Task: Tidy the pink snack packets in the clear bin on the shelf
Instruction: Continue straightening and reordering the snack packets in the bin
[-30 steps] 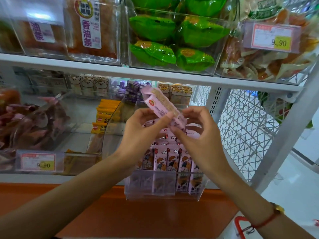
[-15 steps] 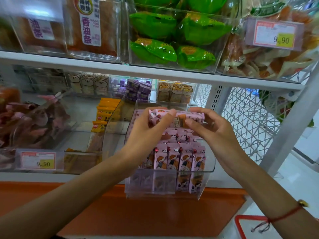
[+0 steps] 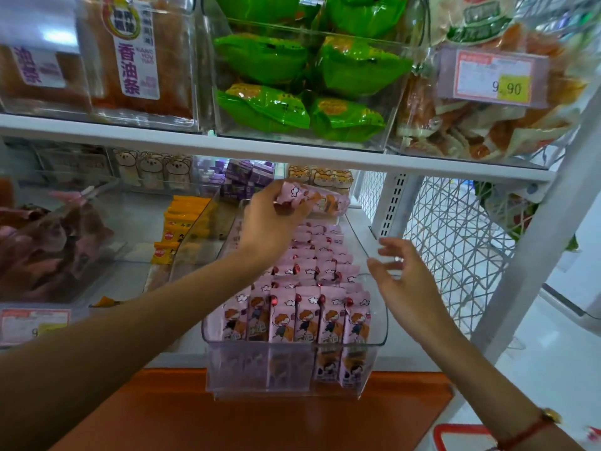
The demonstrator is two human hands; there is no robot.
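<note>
While the clear bin (image 3: 294, 369) juts out over the front edge of the lower shelf (image 3: 182, 349) at the centre of the frame, the left hand (image 3: 270, 222) reaches over its far end and pinches a small bunch of pink snack packets (image 3: 312, 198) between fingers and thumb, holding them lying sideways just above the rows. The rest of the pink packets (image 3: 302, 317) stand upright in tight rows inside the bin, cartoon faces toward the camera, filling it from the front wall back toward the held bunch. The right hand (image 3: 403, 281) hovers at the bin's right rim, to the right of centre, with fingers spread and loosely bent, holding nothing; whether a fingertip touches the rim I cannot tell. A red cord (image 3: 523, 434) circles the right wrist at the lower right of the frame. To the left of the bin, yellow packets (image 3: 182, 226) sit in a neighbouring clear container, and further left lie blurred brownish-pink bags (image 3: 48, 242). On the upper shelf, green bags (image 3: 309, 86) fill a clear box at top centre, a price label reading 9.90 (image 3: 494, 79) hangs at the upper right, and a white wire mesh panel (image 3: 455, 249) closes the shelf's right side.
</note>
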